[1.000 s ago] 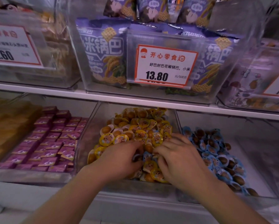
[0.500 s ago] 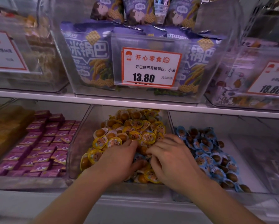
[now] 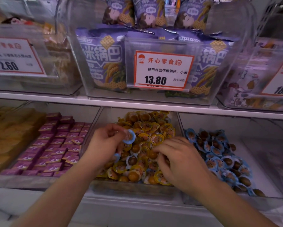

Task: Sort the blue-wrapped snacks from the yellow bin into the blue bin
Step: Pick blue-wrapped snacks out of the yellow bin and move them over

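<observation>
A clear bin of yellow-wrapped snacks sits in the middle of the lower shelf. To its right lies the clear bin of blue-wrapped snacks. My left hand is raised over the yellow pile and pinches a blue-wrapped snack between thumb and fingers. A second bit of blue wrapper shows under that hand. My right hand rests palm down on the yellow pile near its right side, fingers curled into the snacks; what they hold is hidden. Another pale-wrapped dark snack lies between my hands.
Left of the yellow pile stands a bin of purple packets, then a bin of tan snacks. Above the white shelf edge are clear bins of purple snack bags with a 13.80 price tag.
My left hand has lifted out of the yellow pile with a blue-wrapped snack pinched in it. My right hand stays on the pile, shifted slightly right.
</observation>
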Motion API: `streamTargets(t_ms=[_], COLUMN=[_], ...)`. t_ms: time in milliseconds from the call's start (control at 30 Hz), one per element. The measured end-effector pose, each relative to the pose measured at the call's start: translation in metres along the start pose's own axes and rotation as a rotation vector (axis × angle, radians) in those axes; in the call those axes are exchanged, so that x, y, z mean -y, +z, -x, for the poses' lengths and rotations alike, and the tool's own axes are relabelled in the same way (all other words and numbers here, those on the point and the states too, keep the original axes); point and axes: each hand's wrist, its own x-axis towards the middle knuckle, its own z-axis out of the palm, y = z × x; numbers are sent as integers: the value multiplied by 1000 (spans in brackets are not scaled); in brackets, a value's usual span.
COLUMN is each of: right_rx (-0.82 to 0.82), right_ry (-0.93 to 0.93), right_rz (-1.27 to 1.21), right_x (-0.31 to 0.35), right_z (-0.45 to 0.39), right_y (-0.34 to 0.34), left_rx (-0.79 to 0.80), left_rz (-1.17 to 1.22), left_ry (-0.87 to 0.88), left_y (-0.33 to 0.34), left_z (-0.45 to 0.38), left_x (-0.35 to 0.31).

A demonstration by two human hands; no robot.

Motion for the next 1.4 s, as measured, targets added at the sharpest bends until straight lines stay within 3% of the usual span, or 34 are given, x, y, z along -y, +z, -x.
streamTargets(t_ms=[167, 300, 500, 600, 667, 733, 800, 867, 1033, 1133, 1233, 1333, 1400], right_rx=[188, 395, 411, 294, 133, -23, 17, 47, -122, -227, -331, -413, -509], right_ry=[12, 15, 103, 167, 380, 724, 975, 1030, 1120, 1033, 922, 842, 777], right_rz=[5, -124, -202, -251, -510, -1095, -1729, -1954, -1916, -1815, -1594, -1405, -1222], right_x=[19, 37, 26, 32, 37, 43, 55, 67, 66, 53, 39, 13, -16], right_z=[-15, -27, -37, -37, -38, -40, -41, -36, -29, -28, -22, -9, 3], right_y=[12, 43, 56, 57, 49, 36, 26, 25, 24, 13, 3, -15, -32], left_rx=[-73, -106, -45, -48, -98, -231, -368, -375, -170, -168, -49, -37, -80], left_rz=[385, 523, 630, 634, 590, 514, 347, 151, -204, -278, -228, 0, -120], left_ry=[-208, -342, -426, -453, -414, -275, -48, 157, 356, 500, 633, 536, 429], left_y=[1, -1, -3, -1, 4, 12, 26, 43, 71, 72, 72, 69, 66], left_z=[6, 7, 5, 4, 5, 8, 15, 24, 38, 43, 48, 42, 27], left_x=[-15, -17, -14, -13, -14, -13, -12, -8, -4, -11, -15, -18, -13])
